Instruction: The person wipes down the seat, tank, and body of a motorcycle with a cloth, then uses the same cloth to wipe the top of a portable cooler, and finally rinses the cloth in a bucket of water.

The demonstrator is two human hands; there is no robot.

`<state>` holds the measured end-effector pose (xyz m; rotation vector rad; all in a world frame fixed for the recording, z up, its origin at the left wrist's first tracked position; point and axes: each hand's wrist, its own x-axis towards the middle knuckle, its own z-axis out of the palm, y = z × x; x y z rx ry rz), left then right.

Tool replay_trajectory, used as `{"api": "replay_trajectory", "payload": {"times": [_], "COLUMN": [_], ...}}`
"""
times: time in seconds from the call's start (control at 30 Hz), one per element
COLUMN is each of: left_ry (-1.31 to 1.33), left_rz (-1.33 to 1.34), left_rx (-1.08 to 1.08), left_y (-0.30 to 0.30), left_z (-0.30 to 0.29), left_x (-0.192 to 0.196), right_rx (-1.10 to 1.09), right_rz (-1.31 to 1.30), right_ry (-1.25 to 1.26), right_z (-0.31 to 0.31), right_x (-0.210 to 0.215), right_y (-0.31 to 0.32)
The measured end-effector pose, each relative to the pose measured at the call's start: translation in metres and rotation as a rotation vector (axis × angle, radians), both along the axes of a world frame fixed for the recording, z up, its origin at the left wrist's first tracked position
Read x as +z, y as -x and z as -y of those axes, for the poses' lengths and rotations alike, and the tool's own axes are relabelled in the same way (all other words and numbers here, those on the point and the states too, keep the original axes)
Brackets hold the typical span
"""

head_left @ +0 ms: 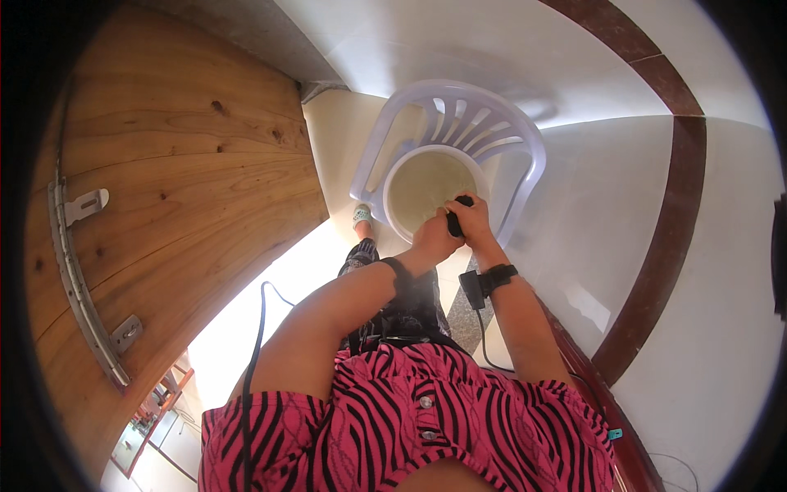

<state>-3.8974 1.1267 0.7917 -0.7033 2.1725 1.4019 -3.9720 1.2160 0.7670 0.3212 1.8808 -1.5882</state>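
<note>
Both my hands are closed on a small dark black object over the near right side of a round white basin. My left hand grips it from the left and below. My right hand wraps it from the right, close against the left. Fingers cover much of the object, so its kind cannot be made out. Cloudy pale liquid fills the inside of the basin. The basin stands on the seat of a pale lilac plastic armchair.
A wooden door with metal hardware stands at the left. White tiled wall with a brown tile band closes off the right. Black wristbands are on both wrists, with a cable running from the right one.
</note>
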Motion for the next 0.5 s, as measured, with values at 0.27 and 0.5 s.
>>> {"api": "replay_trajectory", "payload": {"times": [0.27,0.5], "left_ry": [-0.711,-1.295], "left_rz": [0.122,0.312], "left_rx": [0.132,0.219], "left_y": [0.004,0.006], "left_z": [0.030,0.030], "left_x": [0.009,0.068], "right_rx": [0.000,0.306], "right_rz": [0.282,0.370], "right_ry": [0.326,0.796], "right_z": [-0.024,-0.039], "right_x": [0.039,0.099], "right_y": [0.008,0.031]}}
